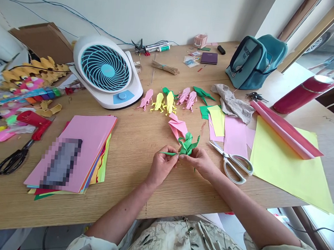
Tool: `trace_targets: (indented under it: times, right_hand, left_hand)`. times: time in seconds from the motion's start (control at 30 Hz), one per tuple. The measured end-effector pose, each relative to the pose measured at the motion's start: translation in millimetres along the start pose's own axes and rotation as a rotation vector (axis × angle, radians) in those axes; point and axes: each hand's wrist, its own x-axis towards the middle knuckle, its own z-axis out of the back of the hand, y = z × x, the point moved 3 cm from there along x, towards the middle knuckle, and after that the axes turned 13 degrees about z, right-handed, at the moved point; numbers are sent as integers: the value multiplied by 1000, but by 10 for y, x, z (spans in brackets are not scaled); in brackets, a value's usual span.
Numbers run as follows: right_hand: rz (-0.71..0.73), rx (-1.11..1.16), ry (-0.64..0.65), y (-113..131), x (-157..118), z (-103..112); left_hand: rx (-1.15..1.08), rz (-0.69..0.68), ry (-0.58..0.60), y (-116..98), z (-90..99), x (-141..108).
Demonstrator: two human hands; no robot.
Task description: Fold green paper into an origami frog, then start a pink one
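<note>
Both hands pinch a green folded-paper figure (187, 143) over the table's near middle. My left hand (163, 163) is closed on a thin pointed limb at its left side. My right hand (201, 161) grips the base of the figure, thumb toward me. Just beyond lies a pink folded-paper piece (177, 126). Further back stand finished-looking paper figures: yellow ones (170, 103), pink ones (191, 100) and a green one (168, 91). White-handled scissors (234, 164) lie partly open to the right of my right hand.
A white fan (107, 73) stands at back left, near a stack of coloured paper (76, 149) with a blurred dark object on it. Black-handled scissors (12, 160) lie at far left. Yellow sheets (290, 168), a grey cloth (234, 103), a red bottle (303, 94) and a teal bag (249, 66) occupy the right.
</note>
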Motion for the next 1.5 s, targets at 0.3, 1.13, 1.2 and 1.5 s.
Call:
trace_targets:
  times: [0.3,1.13,1.2,1.5]
  right_hand:
    - [21,-95,-19,60,7,21]
    - [-61,-28,-102,25,40,178]
    - [-111,49,-73,43,29,171]
    - [-331,364,58,58,-48,59]
  left_hand:
    - [-37,34,15,24,16,11]
    - [-64,-10,213,-45,38,15]
    - [21,-53,257,-65,25,-2]
    - [522,-664,121,-187,48,-120]
